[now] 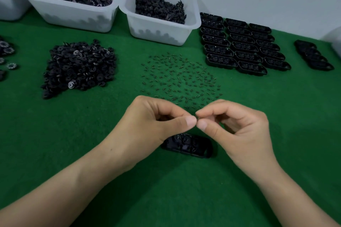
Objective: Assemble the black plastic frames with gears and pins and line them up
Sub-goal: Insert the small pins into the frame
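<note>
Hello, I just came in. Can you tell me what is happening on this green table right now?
A person is assembling small black plastic frames. The left hand and right hand meet fingertip to fingertip above one frame on the green mat, probably passing a pin too small to see. Loose pins lie ahead, a gear pile to the left, and lined-up frames to the right.

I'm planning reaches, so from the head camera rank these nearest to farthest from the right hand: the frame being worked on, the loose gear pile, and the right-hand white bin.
1. Frame being worked on, just below the right hand.
2. Loose gear pile, far left.
3. Right-hand white bin, at the back.
</note>
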